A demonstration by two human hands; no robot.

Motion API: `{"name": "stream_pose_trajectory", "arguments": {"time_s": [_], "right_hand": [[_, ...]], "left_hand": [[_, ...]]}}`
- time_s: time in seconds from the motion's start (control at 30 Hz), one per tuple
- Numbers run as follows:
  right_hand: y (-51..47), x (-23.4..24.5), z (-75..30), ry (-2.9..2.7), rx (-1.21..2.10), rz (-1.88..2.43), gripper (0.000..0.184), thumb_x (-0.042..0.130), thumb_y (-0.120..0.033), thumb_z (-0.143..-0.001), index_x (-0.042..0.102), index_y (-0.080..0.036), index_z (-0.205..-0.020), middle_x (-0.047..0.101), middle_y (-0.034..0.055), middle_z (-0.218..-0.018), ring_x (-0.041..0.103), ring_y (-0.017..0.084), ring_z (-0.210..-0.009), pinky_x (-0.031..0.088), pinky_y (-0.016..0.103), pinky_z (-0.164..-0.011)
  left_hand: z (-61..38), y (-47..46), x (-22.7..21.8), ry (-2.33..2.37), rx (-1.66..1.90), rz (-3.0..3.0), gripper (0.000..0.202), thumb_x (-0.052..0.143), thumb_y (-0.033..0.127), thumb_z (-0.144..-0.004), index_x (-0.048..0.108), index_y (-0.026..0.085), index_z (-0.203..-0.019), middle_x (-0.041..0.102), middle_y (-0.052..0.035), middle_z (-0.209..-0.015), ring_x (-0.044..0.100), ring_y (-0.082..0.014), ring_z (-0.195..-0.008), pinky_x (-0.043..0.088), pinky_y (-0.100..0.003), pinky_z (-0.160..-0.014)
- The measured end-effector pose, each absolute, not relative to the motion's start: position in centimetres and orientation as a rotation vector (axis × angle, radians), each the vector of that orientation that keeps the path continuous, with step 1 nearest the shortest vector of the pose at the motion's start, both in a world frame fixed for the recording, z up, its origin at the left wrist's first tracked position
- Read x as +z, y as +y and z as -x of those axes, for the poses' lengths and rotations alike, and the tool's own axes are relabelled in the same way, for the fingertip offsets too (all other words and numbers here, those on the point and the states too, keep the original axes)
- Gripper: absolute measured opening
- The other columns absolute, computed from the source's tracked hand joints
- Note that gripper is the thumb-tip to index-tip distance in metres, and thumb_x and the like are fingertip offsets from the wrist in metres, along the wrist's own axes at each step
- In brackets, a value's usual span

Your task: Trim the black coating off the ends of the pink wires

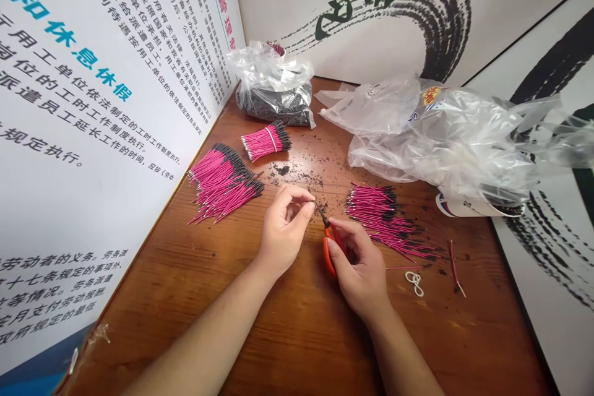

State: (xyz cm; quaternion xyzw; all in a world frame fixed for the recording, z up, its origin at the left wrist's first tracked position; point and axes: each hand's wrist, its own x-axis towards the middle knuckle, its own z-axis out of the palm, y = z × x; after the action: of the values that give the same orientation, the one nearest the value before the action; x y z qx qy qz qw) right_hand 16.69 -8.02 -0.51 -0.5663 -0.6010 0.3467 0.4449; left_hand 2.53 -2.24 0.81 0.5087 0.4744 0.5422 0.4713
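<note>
My left hand (284, 229) is closed in a pinch over the middle of the table. A small dark bit shows at its fingertips, too small to name. In my right hand (361, 265) are red-handled scissors (330, 250), their dark blades pointing up and left to the left fingertips. Pink wires with black sleeves at one end lie in a loose pile (225, 182) to the left. Behind it is a bundle of the same wires (266, 140), held by a white band. Another spread of pink wires (383, 216) lies right of the scissors.
Black crumbs (297, 172) are scattered on the wooden table (297, 340). At the back stands a clear bag of black pieces (273, 93). Crumpled plastic bags (431, 130) and a tipped paper cup (464, 205) are at right, near white bands (414, 283) and a loose wire (455, 269).
</note>
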Motion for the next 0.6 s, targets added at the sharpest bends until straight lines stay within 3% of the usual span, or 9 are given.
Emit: {"name": "stream_pose_trajectory", "arguments": {"time_s": [0.3, 0.43, 0.6], "right_hand": [[-8.20, -0.93, -16.86, -1.482, 0.850, 1.423, 0.025, 0.059, -0.021, -0.093, 0.062, -0.025, -0.118, 0.068, 0.0049, -0.103, 0.066, 0.019, -0.091, 0.053, 0.030, -0.080], [-8.24, -1.12, -16.81, -1.456, 0.893, 1.389, 0.024, 0.059, -0.023, -0.094, 0.061, -0.024, -0.118, 0.068, 0.0060, -0.104, 0.066, 0.020, -0.093, 0.054, 0.029, -0.078], [-8.09, -0.86, -16.77, -1.471, 0.892, 1.393, 0.024, 0.060, -0.025, -0.093, 0.061, -0.024, -0.118, 0.067, 0.0038, -0.097, 0.064, 0.017, -0.081, 0.053, 0.027, -0.071]], "left_hand": [[-2.48, -2.13, 0.71, 1.144, 1.332, -1.238, 0.002, 0.057, 0.018, -0.087, 0.058, 0.018, -0.086, 0.054, -0.0019, -0.087, 0.051, -0.0123, -0.076, 0.044, -0.023, -0.067], [-2.37, -2.04, 0.80, 1.140, 1.327, -1.254, 0.002, 0.057, 0.019, -0.087, 0.058, 0.018, -0.086, 0.054, -0.0021, -0.087, 0.051, -0.0127, -0.076, 0.044, -0.023, -0.067], [-2.36, -2.09, 0.92, 1.142, 1.319, -1.237, 0.002, 0.057, 0.020, -0.087, 0.058, 0.018, -0.086, 0.054, -0.0022, -0.087, 0.052, -0.0128, -0.076, 0.045, -0.023, -0.068]]}}
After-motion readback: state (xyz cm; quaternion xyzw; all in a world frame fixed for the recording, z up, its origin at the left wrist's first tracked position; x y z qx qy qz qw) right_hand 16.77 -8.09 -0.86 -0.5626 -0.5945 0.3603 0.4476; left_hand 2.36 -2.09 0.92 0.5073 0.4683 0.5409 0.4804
